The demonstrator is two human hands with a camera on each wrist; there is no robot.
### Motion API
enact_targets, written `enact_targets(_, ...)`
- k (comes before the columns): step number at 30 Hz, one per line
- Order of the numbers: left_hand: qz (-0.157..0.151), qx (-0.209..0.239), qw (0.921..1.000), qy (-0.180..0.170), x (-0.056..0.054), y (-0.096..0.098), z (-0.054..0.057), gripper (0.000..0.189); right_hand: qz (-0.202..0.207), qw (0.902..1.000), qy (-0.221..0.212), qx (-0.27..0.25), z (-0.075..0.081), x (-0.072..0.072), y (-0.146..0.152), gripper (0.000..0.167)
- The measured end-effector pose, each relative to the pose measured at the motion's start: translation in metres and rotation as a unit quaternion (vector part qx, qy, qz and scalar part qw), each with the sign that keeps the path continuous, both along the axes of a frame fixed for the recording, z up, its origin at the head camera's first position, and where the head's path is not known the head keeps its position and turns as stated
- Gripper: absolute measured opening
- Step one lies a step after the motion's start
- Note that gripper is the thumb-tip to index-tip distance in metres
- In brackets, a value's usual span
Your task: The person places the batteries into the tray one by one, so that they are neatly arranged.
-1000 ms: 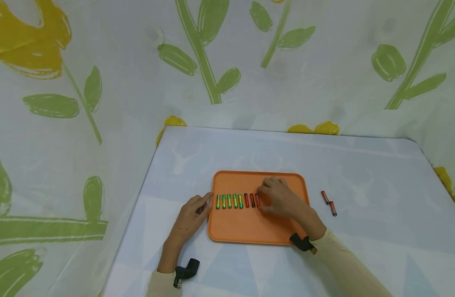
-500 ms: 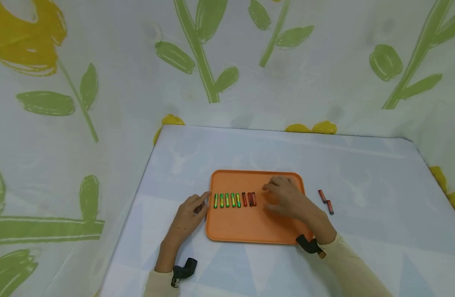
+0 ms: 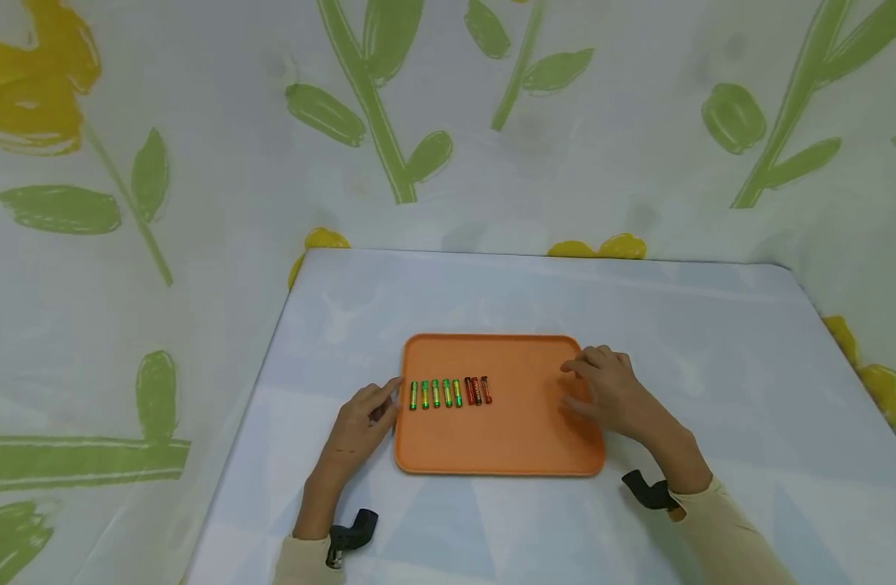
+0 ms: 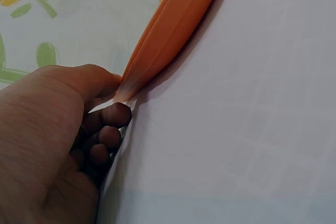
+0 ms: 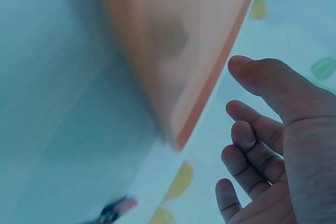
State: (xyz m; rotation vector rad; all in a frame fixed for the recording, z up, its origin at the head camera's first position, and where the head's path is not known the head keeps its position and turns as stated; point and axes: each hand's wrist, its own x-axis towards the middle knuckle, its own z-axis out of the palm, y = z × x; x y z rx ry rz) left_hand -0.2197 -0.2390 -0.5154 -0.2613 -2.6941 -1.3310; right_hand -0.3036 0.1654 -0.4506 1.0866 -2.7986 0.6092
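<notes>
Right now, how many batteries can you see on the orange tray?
8: five green batteries in a row at the left of the orange tray, then three red batteries beside them. The right hand may hide others off the tray.

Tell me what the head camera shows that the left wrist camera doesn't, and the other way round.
Only the head view shows the row of five green batteries and three red batteries lying on the orange tray, plus the right hand hovering open over the tray's right edge. Only the left wrist view shows, close up, the left hand with curled fingers at the tray's rim, the tray seen edge-on. Both share the left hand at the tray's left edge, the orange tray itself and the pale tablecloth.
</notes>
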Motion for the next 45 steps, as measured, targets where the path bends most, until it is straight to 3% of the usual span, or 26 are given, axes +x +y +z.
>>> enact_targets(8,0.005,0.000,1.0000,0.003,0.001,0.000,-0.001,0.043,-0.041,0.9989,-0.011,0.018,0.001,0.000,0.030,0.039)
enact_targets(15,0.007,-0.004,0.9999,0.007,0.001,0.002,-0.001,0.043,-0.052,0.9980,0.003,0.037,-0.001,-0.002,0.055,0.036)
enact_targets(23,0.004,-0.001,0.9999,0.012,0.001,0.001,-0.001,0.043,-0.073,0.9962,-0.013,0.045,-0.008,-0.005,0.073,0.036)
enact_targets(39,0.008,-0.002,0.9999,-0.014,0.000,0.001,0.003,0.044,-0.048,0.9956,-0.035,0.072,-0.002,-0.019,0.080,0.037)
enact_targets(45,0.008,0.000,0.9998,-0.019,0.002,0.002,0.006,0.043,-0.057,0.9924,-0.058,0.092,-0.002,-0.021,0.079,0.032)
